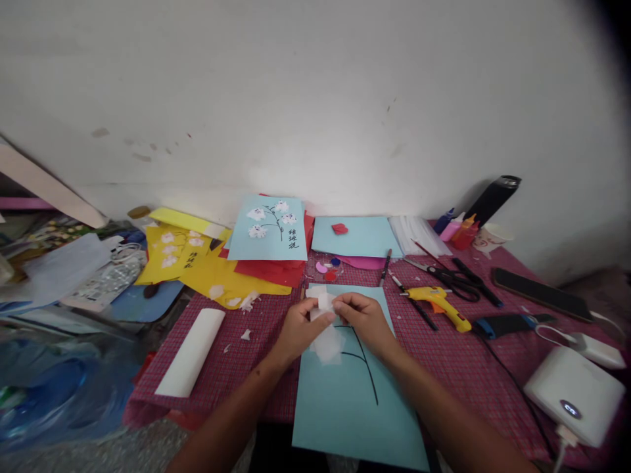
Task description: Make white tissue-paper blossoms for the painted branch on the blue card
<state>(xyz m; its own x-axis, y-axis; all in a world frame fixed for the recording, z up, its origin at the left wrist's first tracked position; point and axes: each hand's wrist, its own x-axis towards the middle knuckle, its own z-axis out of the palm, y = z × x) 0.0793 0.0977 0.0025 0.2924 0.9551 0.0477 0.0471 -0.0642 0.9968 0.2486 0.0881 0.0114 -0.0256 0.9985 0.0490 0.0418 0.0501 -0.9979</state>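
Note:
Between the fingers of both hands is a small piece of white tissue paper (326,301). My left hand (300,325) pinches its left side, and my right hand (362,315) grips its right edge with thumb and forefinger. Below them lies a light blue sheet (345,420) with a branch (367,364) drawn in black lines. More thin white tissue pieces (326,348) rest on the sheet under my left hand. The sheet reaches past the table's near edge. My fingertips partly cover the tissue.
A yellow glue gun (438,304), black scissors (456,282) and pens lie to the right, near a white power bank (574,394). A finished blue flower card (266,230) leans at the back. A folded white paper (192,351) lies left. A black bottle (495,200) stands back right.

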